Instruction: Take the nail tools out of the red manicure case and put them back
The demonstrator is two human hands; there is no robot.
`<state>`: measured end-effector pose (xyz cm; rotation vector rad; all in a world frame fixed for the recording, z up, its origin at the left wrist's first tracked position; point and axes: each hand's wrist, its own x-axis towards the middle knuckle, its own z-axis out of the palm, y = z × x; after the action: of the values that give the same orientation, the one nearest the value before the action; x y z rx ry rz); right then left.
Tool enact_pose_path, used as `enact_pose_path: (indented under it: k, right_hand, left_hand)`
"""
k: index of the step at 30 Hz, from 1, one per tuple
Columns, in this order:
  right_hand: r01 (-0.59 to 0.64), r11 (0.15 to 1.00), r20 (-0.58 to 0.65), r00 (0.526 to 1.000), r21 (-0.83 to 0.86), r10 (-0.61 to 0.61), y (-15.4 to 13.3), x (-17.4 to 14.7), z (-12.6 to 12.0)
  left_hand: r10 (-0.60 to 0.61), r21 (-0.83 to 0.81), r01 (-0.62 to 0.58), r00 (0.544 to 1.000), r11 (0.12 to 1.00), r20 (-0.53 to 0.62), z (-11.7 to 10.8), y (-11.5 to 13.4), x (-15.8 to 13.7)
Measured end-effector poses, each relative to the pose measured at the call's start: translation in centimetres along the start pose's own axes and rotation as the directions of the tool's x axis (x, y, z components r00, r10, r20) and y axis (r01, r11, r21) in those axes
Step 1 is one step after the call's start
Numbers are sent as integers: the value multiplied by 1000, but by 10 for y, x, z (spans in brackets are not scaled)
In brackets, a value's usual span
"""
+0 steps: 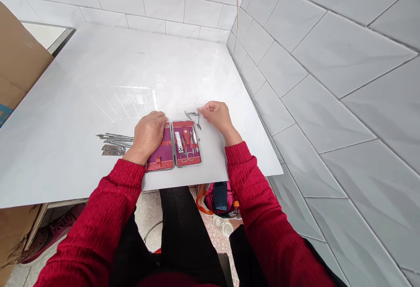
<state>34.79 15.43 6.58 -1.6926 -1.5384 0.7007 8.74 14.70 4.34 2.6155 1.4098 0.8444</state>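
Note:
An unfolded manicure case (159, 161) with a red and purple lining lies near the table's front edge. Its right half holds nail clippers (178, 142), small scissors (187, 155) and other slim tools under straps. My left hand (150, 130) is closed over the upper part of the left half, its fingertips partly hidden. Just above the right half, my right hand (215, 114) pinches one handle of metal cuticle nippers (193, 116). The nippers' handles are spread apart. Left of my left hand lies a pile of metal manicure tools (114, 141), partly covered by my wrist.
The white tabletop (65, 103) meets tiled walls at the back and right. A clear plastic sheet or tray (131, 101) lies behind the case. A cardboard box (19, 55) stands at the left edge. Below the table are a pink bag (210, 198) and a shoe (52, 234).

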Motion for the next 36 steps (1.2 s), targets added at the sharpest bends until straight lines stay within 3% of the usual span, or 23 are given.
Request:
enact_pose_path:
  k: [3,5,8,11,14,19,24,29,33,36]
  right_hand:
    - [77,986,264,958,150,-115,-13,-16,3]
    - [147,987,346,924,69,-162,-25,-29,9]
    - [242,933,383,915,-267,-128,-46,-51,22]
    - [311,786,393,915,-535,-95,-61,-70,34]
    - [320,708,395,917,-629,-64,-67,-83,40]
    - [252,688,344,939,-681,-3,-73,-91,46]
    - [216,733,350,936,-645,33,-76,-96,42]
    - [115,903,392,918,-413,62,-63,-95,10]
    - [35,959,264,963,-281,42,-44,-84,-16]
    - [-14,951,82,996,-308,41,-28,-69,-22]
  left_hand:
    - [1,5,-1,1000,1000,2,0,1,0]
    - [-6,9,6,1000,1000,8,1,1,0]
    - [-22,5,22,1000,1000,9,2,1,-1]
    - [-29,0,29,1000,1000,6,4,1,-1]
    - [-37,0,37,999,999,10,4,1,-1]
    - [-19,17,19,1000,1000,20,2,3,-1]
    - [-27,12,27,1000,1000,9,2,2,-2]
    - [-26,20,26,1000,999,3,3,1,-2]
    - [-14,22,14,1000,1000,3,2,0,-2]
    - [-7,5,7,1000,1000,0,2,-2,-2]
